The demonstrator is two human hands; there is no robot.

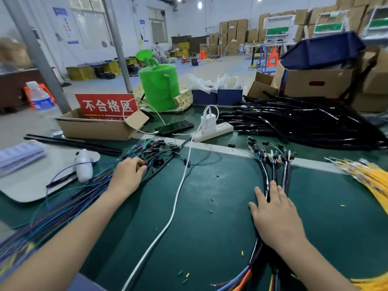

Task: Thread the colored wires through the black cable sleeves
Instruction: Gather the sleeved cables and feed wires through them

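At ten o'clock a cardboard box (94, 128) holds a red sign (106, 106). The left hand (128, 175) curls fingers round loose wires (84, 192); the right hand (277, 215) rests flat-fingered on black sleeves (265, 175).

Green table (210, 185); black sleeves (310, 124); yellow wires (371, 175); green watering can (160, 85); white cable (178, 192).

Factory floor: stacked cartons (233, 28), wire bundles (69, 198).

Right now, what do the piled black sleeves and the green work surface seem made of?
Black sleeves: glossy flexible plastic or rubber tubing, going by bright highlights and limp curves. Green work surface: matte mat, probably rubber or vinyl; even colour, only soft sheen.
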